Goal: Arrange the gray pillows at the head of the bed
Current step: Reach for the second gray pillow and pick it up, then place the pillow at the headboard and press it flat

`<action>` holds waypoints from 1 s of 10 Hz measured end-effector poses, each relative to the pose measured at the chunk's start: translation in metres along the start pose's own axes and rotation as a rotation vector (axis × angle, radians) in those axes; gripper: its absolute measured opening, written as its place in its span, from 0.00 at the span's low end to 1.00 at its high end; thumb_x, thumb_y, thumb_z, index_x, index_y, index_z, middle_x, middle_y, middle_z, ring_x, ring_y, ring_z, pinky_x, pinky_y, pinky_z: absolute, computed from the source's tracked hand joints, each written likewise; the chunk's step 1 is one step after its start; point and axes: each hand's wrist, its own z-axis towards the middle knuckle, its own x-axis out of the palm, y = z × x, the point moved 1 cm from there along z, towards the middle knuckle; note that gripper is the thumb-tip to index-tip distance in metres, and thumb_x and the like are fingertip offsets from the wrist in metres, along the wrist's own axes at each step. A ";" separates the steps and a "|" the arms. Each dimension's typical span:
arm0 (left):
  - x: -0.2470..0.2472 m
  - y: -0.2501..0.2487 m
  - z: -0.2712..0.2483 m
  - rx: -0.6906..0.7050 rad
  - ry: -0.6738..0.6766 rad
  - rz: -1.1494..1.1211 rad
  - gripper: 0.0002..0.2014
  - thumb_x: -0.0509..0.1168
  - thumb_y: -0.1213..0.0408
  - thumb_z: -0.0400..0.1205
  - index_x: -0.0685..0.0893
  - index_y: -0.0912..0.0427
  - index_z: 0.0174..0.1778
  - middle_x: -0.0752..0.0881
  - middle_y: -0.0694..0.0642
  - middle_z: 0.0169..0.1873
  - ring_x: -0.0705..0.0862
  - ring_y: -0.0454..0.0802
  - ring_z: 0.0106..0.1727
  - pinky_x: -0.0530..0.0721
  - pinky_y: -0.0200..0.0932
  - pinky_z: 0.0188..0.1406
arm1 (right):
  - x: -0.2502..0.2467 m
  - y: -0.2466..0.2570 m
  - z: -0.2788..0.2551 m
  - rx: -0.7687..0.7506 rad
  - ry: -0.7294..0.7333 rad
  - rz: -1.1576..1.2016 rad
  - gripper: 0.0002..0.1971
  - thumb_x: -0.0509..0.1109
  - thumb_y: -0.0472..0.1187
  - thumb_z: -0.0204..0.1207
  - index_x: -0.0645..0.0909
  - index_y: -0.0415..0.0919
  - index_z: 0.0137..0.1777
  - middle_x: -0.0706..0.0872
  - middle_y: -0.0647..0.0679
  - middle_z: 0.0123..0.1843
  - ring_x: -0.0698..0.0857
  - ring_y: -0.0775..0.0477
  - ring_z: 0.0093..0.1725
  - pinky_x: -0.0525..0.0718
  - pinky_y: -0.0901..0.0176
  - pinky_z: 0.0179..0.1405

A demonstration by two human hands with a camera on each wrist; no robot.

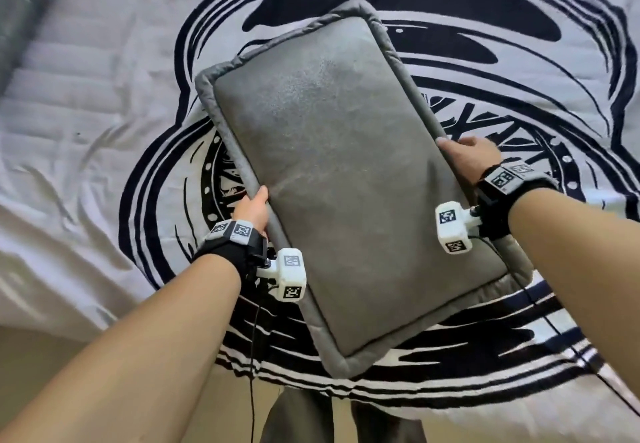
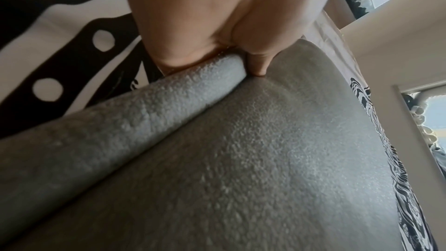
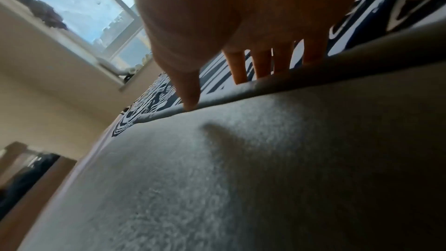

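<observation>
A flat gray pillow (image 1: 339, 172) with a piped rim is held over the bed, its long axis running from near me toward the upper left. My left hand (image 1: 254, 208) grips its left long edge, thumb on top; the left wrist view shows that thumb (image 2: 258, 64) pressed into the seam beside the rolled rim (image 2: 144, 114). My right hand (image 1: 464, 155) holds the right long edge, thumb on top. In the right wrist view its fingers (image 3: 241, 68) reach behind the rim and the thumb (image 3: 190, 93) lies on it, above the pillow (image 3: 217, 178).
The bed cover (image 1: 86, 113) is white with a big dark swirl print (image 1: 519, 113) and lies wrinkled under the pillow. A tan floor strip (image 1: 41, 366) shows at the lower left. A window (image 3: 79, 7) is in the wall beyond the bed.
</observation>
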 end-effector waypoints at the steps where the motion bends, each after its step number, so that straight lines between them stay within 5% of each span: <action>1: -0.001 0.000 -0.005 -0.004 0.007 -0.084 0.37 0.63 0.36 0.75 0.79 0.58 0.73 0.83 0.64 0.72 0.83 0.65 0.72 0.80 0.63 0.73 | 0.014 -0.013 0.000 -0.052 0.091 -0.082 0.29 0.72 0.65 0.76 0.87 0.37 0.57 0.84 0.43 0.49 0.81 0.44 0.49 0.74 0.57 0.47; 2: 0.002 0.003 0.007 -0.135 0.120 -0.324 0.55 0.73 0.22 0.55 0.78 0.50 0.76 0.85 0.57 0.71 0.87 0.59 0.68 0.82 0.63 0.71 | 0.023 -0.012 -0.009 -0.014 0.057 -0.016 0.39 0.76 0.75 0.61 0.87 0.41 0.56 0.88 0.46 0.52 0.87 0.45 0.52 0.85 0.53 0.56; 3: -0.006 -0.032 -0.041 -0.075 0.159 -0.357 0.35 0.74 0.34 0.70 0.73 0.49 0.65 0.86 0.48 0.60 0.86 0.43 0.58 0.79 0.49 0.70 | 0.026 -0.011 -0.013 0.059 0.067 0.096 0.60 0.78 0.84 0.37 0.88 0.38 0.63 0.92 0.45 0.59 0.92 0.43 0.58 0.88 0.48 0.65; 4: -0.021 -0.048 -0.057 0.072 0.042 -0.315 0.29 0.77 0.43 0.70 0.75 0.47 0.63 0.89 0.53 0.56 0.89 0.50 0.53 0.85 0.51 0.65 | 0.031 -0.009 -0.022 0.096 0.105 0.291 0.64 0.82 0.81 0.32 0.88 0.40 0.67 0.93 0.46 0.61 0.92 0.44 0.60 0.87 0.48 0.67; 5: -0.049 -0.068 -0.067 0.200 -0.025 -0.299 0.38 0.80 0.35 0.58 0.85 0.50 0.62 0.93 0.52 0.53 0.91 0.54 0.56 0.86 0.57 0.66 | 0.019 0.028 -0.085 0.125 0.133 0.408 0.46 0.85 0.73 0.49 0.89 0.38 0.59 0.94 0.48 0.53 0.92 0.49 0.50 0.91 0.60 0.52; 6: -0.082 -0.092 -0.093 0.272 0.014 -0.302 0.37 0.79 0.35 0.60 0.88 0.50 0.62 0.94 0.52 0.54 0.92 0.55 0.57 0.88 0.60 0.64 | 0.000 0.049 -0.137 0.109 0.107 0.463 0.27 0.82 0.57 0.70 0.83 0.38 0.60 0.88 0.48 0.45 0.85 0.56 0.37 0.81 0.73 0.21; 7: -0.126 -0.121 -0.136 0.325 0.053 -0.273 0.41 0.80 0.32 0.57 0.88 0.53 0.62 0.94 0.53 0.54 0.93 0.54 0.57 0.88 0.59 0.63 | -0.015 0.076 -0.193 0.108 0.102 0.519 0.24 0.83 0.53 0.72 0.82 0.36 0.57 0.87 0.48 0.42 0.83 0.55 0.35 0.79 0.73 0.17; 8: -0.179 -0.148 -0.186 0.369 0.156 -0.263 0.38 0.81 0.39 0.62 0.87 0.56 0.64 0.94 0.58 0.56 0.92 0.60 0.58 0.88 0.64 0.62 | -0.027 0.102 -0.243 0.083 0.109 0.576 0.22 0.83 0.53 0.70 0.84 0.37 0.53 0.87 0.47 0.40 0.85 0.51 0.35 0.83 0.67 0.24; 9: -0.222 -0.157 -0.224 0.392 0.173 -0.237 0.24 0.79 0.53 0.74 0.86 0.58 0.64 0.93 0.61 0.56 0.92 0.62 0.57 0.91 0.58 0.57 | -0.028 0.113 -0.272 0.052 0.142 0.594 0.32 0.88 0.58 0.60 0.88 0.36 0.57 0.92 0.42 0.47 0.91 0.41 0.45 0.92 0.48 0.51; 10: -0.273 -0.164 -0.270 0.459 0.093 -0.263 0.22 0.77 0.57 0.76 0.85 0.58 0.65 0.94 0.59 0.55 0.92 0.60 0.58 0.91 0.53 0.55 | -0.028 0.145 -0.310 0.036 0.216 0.545 0.39 0.89 0.64 0.52 0.86 0.38 0.56 0.91 0.41 0.52 0.90 0.38 0.52 0.89 0.44 0.61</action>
